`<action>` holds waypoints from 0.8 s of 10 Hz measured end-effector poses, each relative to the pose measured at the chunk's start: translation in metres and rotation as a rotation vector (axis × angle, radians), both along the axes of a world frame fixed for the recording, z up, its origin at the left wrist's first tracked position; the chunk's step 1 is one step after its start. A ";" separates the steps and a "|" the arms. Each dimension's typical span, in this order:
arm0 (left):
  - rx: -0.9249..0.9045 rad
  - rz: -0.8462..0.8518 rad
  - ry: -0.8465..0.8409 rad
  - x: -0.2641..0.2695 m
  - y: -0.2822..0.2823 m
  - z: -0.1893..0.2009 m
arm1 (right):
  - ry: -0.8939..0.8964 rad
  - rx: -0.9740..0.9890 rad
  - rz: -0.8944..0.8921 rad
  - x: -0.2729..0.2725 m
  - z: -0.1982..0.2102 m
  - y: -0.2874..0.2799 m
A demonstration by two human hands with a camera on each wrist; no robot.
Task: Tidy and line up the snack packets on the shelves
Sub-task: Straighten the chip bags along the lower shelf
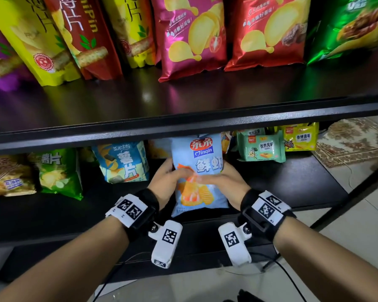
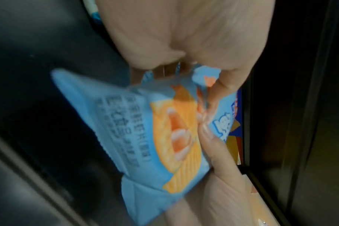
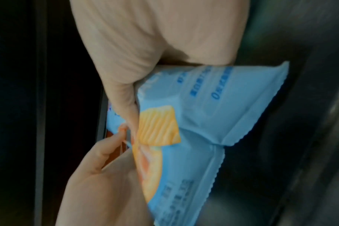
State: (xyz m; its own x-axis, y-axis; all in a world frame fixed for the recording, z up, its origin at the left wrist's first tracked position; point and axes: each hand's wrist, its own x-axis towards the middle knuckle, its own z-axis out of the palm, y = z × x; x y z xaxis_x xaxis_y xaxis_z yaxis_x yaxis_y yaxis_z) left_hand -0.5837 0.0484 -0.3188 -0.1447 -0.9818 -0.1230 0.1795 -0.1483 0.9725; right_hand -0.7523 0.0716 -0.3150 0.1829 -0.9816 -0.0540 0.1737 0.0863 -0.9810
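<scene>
A light blue shrimp-crisp packet [image 1: 196, 158] stands tilted toward me in the middle of the lower shelf [image 1: 292, 182], its top just under the upper shelf's edge. My left hand [image 1: 170, 179] grips its left side and my right hand [image 1: 220, 180] its right side, both thumbs lying across the front. In the left wrist view the left hand [image 2: 174, 38] pinches the packet [image 2: 126, 122], with the right hand's thumb [image 2: 219, 152] on the front. The right wrist view has the right hand [image 3: 155, 38] curled round the packet [image 3: 203, 114]. The fingers behind the packet are hidden.
On the lower shelf stand a blue crisp packet [image 1: 123, 162] and a green one [image 1: 57, 173] to the left, and green [image 1: 261, 148] and yellow cracker packs [image 1: 299, 137] to the right. The upper shelf [image 1: 183, 125] carries a row of upright packets, among them magenta [image 1: 190, 33] and red [image 1: 268, 31].
</scene>
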 end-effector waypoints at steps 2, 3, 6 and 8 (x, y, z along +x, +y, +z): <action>-0.212 0.443 -0.393 0.017 -0.044 0.010 | 0.241 0.016 -0.379 -0.049 -0.007 -0.007; -0.203 0.471 -0.498 0.018 -0.061 0.012 | 0.390 0.078 -0.493 -0.072 -0.019 -0.007; 0.028 0.298 -0.590 0.017 -0.117 -0.005 | 0.545 0.186 -0.680 -0.093 -0.043 -0.016; -0.027 0.266 -0.705 0.019 -0.141 -0.021 | 0.616 0.201 -0.679 -0.094 -0.036 -0.016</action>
